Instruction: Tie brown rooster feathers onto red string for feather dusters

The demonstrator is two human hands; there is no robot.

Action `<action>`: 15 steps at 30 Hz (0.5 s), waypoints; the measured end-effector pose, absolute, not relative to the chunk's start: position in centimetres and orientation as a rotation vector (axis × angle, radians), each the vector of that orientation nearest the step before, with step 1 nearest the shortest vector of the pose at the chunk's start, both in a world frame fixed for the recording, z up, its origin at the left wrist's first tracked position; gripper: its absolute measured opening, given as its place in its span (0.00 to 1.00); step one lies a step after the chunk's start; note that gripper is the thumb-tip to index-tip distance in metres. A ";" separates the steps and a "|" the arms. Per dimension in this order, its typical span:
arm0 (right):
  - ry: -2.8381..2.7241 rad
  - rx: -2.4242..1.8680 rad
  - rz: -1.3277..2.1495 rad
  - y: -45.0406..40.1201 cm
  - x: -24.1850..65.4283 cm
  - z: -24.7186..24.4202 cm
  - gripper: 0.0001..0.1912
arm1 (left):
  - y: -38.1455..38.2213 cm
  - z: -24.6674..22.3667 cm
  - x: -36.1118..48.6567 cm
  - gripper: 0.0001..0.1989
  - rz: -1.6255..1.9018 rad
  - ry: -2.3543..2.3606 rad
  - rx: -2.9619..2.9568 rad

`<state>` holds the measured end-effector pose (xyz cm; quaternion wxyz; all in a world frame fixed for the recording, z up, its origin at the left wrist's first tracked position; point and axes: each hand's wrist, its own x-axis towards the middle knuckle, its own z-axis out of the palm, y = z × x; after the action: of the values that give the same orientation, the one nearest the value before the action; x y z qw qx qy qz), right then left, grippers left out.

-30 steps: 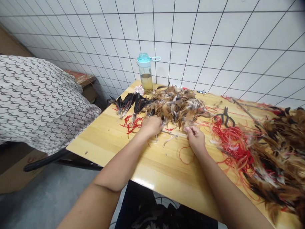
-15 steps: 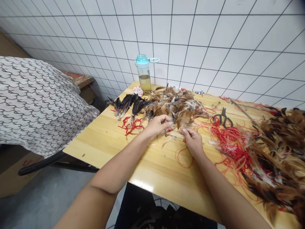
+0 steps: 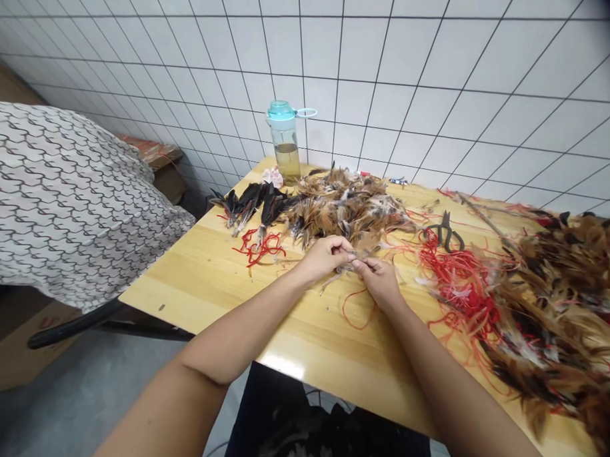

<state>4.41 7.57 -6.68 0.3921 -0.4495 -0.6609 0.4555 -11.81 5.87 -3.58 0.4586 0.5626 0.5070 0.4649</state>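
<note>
My left hand (image 3: 330, 255) is closed in a pinch at the front edge of a pile of brown feathers (image 3: 344, 210). Its fingertips meet those of my right hand (image 3: 379, 279), which is pinched too. Thin feather ends (image 3: 331, 279) stick out below the left fingers; most of what is held there is hidden. A loop of red string (image 3: 359, 326) runs from under my right fingers onto the wooden table (image 3: 298, 329). Black feather bundles (image 3: 271, 206) lie left of the pile, with cut red strings (image 3: 258, 247) in front of them.
A bottle with a blue lid (image 3: 285, 146) stands at the back by the tiled wall. Black scissors (image 3: 444, 233) lie right of the hands, behind tangled red string (image 3: 457, 280). More brown feathers (image 3: 562, 299) cover the right side. A patterned cloth (image 3: 78, 203) hangs at left.
My hands have come together; the right moved left until the fingertips met. The red string loop shifted left with it. The view has tilted slightly.
</note>
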 end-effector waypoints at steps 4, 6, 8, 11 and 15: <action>-1.599 -1.148 1.182 7.7 4.4 -6.9 0.20 | 5.9 -3.8 -11.8 0.11 1.118 1.223 1.381; -1.509 -1.154 1.236 7.9 4.5 -6.8 0.20 | 6.1 -3.5 -12.4 0.12 1.132 1.289 1.418; -1.412 -1.170 1.268 8.0 4.8 -6.7 0.21 | 6.3 -3.1 -13.4 0.10 1.151 1.452 1.523; -1.315 -1.200 1.213 8.4 5.4 -6.6 0.23 | 6.6 -2.6 -15.3 0.06 1.050 1.735 1.792; -1.283 -1.236 1.107 8.8 6.0 -6.8 0.23 | 6.5 -2.7 -16.1 0.06 0.890 1.995 2.145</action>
<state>5.97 8.83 -6.81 0.4988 -0.5107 -0.5303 0.4574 -16.06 6.46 -2.70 0.0399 0.7001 0.6510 0.2905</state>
